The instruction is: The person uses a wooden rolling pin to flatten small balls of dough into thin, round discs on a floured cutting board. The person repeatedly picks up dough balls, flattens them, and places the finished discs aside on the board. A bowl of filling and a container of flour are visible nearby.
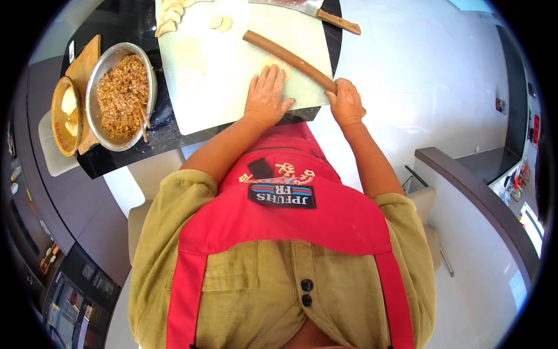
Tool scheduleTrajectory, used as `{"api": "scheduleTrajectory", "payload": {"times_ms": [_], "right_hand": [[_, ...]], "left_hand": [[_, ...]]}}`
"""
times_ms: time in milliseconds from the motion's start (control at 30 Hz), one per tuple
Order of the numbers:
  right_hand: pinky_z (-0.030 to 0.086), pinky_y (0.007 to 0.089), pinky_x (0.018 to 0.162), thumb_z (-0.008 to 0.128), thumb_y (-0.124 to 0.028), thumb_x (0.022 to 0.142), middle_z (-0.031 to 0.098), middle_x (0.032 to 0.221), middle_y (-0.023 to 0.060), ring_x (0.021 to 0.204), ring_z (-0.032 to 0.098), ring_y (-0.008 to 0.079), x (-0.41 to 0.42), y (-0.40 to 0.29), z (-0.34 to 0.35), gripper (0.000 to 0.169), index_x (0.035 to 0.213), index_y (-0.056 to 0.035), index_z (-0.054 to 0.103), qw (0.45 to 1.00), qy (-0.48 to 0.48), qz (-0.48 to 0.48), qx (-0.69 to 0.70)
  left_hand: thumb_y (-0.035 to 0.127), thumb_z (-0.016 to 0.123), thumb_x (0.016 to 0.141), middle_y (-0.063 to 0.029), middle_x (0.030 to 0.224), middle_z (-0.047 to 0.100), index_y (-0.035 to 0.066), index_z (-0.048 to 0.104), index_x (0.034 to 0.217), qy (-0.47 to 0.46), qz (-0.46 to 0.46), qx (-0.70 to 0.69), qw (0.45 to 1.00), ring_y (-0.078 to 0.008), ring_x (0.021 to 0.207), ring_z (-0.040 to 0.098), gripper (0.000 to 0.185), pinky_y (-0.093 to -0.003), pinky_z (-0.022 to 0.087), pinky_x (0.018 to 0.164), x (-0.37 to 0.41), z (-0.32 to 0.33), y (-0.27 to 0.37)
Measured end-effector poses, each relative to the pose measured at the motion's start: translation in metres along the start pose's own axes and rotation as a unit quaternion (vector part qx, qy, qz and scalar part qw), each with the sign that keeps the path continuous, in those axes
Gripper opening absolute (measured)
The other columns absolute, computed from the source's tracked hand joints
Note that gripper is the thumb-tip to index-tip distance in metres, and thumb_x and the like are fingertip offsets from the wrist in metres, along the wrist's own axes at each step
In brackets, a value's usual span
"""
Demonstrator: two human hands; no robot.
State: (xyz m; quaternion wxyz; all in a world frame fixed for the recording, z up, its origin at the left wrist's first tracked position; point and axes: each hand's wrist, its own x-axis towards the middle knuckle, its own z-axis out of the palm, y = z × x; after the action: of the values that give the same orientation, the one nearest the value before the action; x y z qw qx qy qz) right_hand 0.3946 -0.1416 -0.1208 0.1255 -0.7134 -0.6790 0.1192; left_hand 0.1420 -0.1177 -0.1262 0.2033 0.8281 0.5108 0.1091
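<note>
My right hand grips the near end of a wooden rolling pin, which slants up to the left above a pale board. Spread flat on the board is my left hand, its fingertips at a thin round of dough partly hidden under them. More flattened dough rounds, pale against the glare, lie farther left. Small dough discs sit near the far side, beside a row of folded dumplings at the board's left edge.
Left of the board, a metal bowl holds chopped filling and chopsticks. A basket-like bowl with dough overlaps a wooden cutting board. At the far right lies a knife. The black table ends close before me.
</note>
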Motion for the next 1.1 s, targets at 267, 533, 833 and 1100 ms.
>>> {"api": "scheduleTrajectory", "payload": {"times_ms": [267, 533, 833, 1100], "right_hand": [[0.049, 0.0513, 0.087, 0.080, -0.020, 0.083, 0.065, 0.109, 0.0154, 0.101, 0.061, 0.0381, -0.009, 0.005, -0.021, 0.038, 0.110, -0.0043, 0.059, 0.998, -0.024, 0.061, -0.007], [0.049, 0.0495, 0.086, 0.083, -0.016, 0.077, 0.066, 0.110, 0.0142, 0.103, 0.062, 0.0359, -0.022, 0.027, -0.041, 0.043, 0.111, -0.0049, 0.058, 0.994, -0.023, -0.096, -0.036], [0.043, 0.0484, 0.099, 0.079, -0.028, 0.083, 0.062, 0.135, 0.0107, 0.126, 0.057, 0.0310, 0.018, -0.007, -0.001, 0.049, 0.123, -0.0088, 0.059, 0.979, -0.034, -0.195, -0.038], [0.032, 0.0508, 0.115, 0.075, -0.040, 0.087, 0.050, 0.153, 0.0130, 0.141, 0.045, 0.0339, -0.010, 0.008, -0.021, 0.070, 0.147, -0.0122, 0.051, 0.975, -0.081, -0.183, -0.094]], "left_hand": [[0.048, 0.072, 0.087, -0.0171, 0.161, 0.038, 0.006, 0.041, 0.154, -0.049, 0.114, 0.037, 0.992, -0.0350, 0.151, 0.033, 0.085, -0.0536, 0.027, 0.121, 0.014, -0.013, -0.015], [0.045, 0.069, 0.090, -0.0167, 0.164, 0.035, 0.006, 0.038, 0.157, 0.029, 0.052, 0.035, 0.998, -0.0369, 0.152, 0.033, 0.083, -0.0550, 0.024, 0.122, -0.060, -0.051, -0.075], [0.049, 0.064, 0.094, -0.0175, 0.163, 0.036, 0.006, 0.038, 0.157, 0.052, -0.038, 0.050, 0.997, -0.0406, 0.151, 0.031, 0.080, -0.0577, 0.026, 0.120, -0.045, -0.031, -0.075], [0.048, 0.069, 0.090, -0.0167, 0.162, 0.038, 0.006, 0.036, 0.158, -0.023, -0.006, 0.045, 0.999, -0.0385, 0.151, 0.033, 0.086, -0.0574, 0.027, 0.120, -0.075, -0.039, -0.064]]}}
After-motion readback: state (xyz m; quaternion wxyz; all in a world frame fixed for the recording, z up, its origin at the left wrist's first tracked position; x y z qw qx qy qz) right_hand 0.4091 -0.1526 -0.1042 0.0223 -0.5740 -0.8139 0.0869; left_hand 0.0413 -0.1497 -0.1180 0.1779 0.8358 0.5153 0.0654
